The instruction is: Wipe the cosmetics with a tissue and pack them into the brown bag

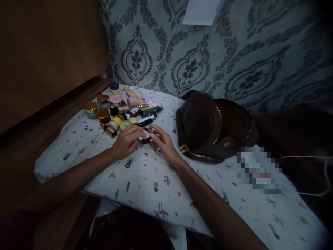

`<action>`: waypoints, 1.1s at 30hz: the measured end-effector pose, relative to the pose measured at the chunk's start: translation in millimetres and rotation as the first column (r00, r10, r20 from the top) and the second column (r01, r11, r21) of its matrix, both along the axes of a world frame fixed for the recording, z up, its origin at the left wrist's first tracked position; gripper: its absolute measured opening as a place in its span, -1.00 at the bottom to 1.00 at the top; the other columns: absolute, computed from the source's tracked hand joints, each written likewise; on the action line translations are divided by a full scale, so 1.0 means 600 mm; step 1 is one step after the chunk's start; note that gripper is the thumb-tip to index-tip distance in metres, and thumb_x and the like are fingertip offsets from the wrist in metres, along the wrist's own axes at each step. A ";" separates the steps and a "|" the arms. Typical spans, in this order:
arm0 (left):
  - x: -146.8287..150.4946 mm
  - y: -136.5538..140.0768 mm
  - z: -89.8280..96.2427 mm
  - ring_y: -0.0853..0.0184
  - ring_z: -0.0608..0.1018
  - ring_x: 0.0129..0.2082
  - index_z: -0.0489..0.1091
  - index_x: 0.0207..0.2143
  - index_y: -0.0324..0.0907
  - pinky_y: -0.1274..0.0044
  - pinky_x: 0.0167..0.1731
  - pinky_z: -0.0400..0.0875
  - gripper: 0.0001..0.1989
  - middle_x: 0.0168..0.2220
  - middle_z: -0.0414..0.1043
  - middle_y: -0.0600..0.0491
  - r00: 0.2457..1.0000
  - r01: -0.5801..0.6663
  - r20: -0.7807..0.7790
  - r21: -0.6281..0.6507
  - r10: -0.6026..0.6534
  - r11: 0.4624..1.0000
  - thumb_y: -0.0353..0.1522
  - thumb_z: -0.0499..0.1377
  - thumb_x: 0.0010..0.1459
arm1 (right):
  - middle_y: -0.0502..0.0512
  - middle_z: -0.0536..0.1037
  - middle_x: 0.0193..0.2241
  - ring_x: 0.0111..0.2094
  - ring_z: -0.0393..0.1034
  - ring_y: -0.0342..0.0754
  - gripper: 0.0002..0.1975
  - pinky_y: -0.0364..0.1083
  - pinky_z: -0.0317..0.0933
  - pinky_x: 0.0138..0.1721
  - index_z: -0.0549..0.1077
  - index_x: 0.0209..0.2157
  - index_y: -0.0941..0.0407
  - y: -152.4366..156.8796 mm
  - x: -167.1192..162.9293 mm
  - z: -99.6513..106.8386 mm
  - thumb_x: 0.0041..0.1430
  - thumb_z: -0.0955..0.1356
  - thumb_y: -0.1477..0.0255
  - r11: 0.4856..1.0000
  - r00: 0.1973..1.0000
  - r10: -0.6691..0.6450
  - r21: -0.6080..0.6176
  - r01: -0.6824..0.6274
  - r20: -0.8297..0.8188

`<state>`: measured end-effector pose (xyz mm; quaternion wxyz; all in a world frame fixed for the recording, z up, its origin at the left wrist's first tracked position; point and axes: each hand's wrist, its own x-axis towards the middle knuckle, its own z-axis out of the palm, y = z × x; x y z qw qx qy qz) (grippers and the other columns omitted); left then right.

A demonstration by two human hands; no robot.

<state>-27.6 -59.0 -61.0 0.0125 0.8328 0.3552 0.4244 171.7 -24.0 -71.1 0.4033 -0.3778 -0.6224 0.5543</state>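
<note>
Between my two hands, low over the patterned cloth, is a small red jar with a white top [146, 140]. My left hand [128, 141] has its fingers curled onto the jar's white top from the left. From the other side my right hand [163, 143] closes its thumb and fingers on the jar's right edge. The fingers hide much of the jar. Just beyond them lie dark slim tubes [147, 121], a pale green round item [125, 125] and a black-and-gold tube [108, 130].
Several gold-lidded jars [91, 110], a green tube [151, 111] and other cosmetics crowd the far left of the white printed cloth [145, 177]. An unzipped brown leather bag [199, 126] stands to the right. A white cable [308, 157] runs along the far right.
</note>
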 end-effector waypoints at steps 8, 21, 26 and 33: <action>0.000 -0.003 -0.003 0.19 0.44 -0.11 0.43 -0.14 -0.17 0.32 -0.12 0.43 -0.72 -0.09 0.51 -0.09 0.985 0.009 -0.169 0.175 0.021 0.984 -0.56 -0.01 0.26 | 0.01 0.48 -0.26 -0.59 0.29 -0.24 -0.39 -0.20 0.23 -0.63 0.37 0.12 0.05 0.005 -0.004 -0.009 0.10 0.40 0.06 0.999 0.999 -0.033 0.036 0.033 0.016; 0.012 -0.015 0.001 0.21 0.44 -0.14 0.42 -0.19 -0.18 0.36 -0.16 0.43 -0.76 -0.12 0.48 -0.09 0.988 0.056 -0.154 0.156 -0.031 0.986 -0.58 0.02 0.22 | -0.08 0.41 -0.56 -0.65 0.28 -0.19 -0.54 -0.20 0.12 -0.68 0.43 -0.24 0.11 0.000 -0.007 -0.005 0.17 0.32 -0.03 0.991 0.990 -0.128 0.039 0.126 0.063; 0.011 -0.008 -0.001 0.24 0.47 -0.11 0.44 -0.18 -0.16 0.37 -0.11 0.40 -0.67 -0.11 0.46 -0.04 1.000 0.031 -0.005 0.013 -0.030 0.999 -0.62 0.01 0.14 | -0.05 0.46 -0.46 -0.57 0.37 -0.16 -0.55 -0.19 0.21 -0.63 0.38 -0.25 0.10 0.000 -0.007 -0.004 0.19 0.30 -0.03 0.993 0.991 -0.111 0.036 0.108 0.070; 0.004 0.004 -0.008 0.25 0.48 -0.09 0.46 -0.18 -0.17 0.37 -0.07 0.41 -0.65 -0.11 0.44 -0.03 0.997 -0.001 0.072 -0.080 0.006 0.997 -0.63 0.02 0.08 | -0.01 0.49 -0.33 -0.51 0.37 -0.18 -0.40 -0.20 0.28 -0.57 0.31 0.21 0.02 0.007 0.004 -0.004 0.19 0.37 0.10 1.000 1.000 0.004 0.013 -0.005 0.027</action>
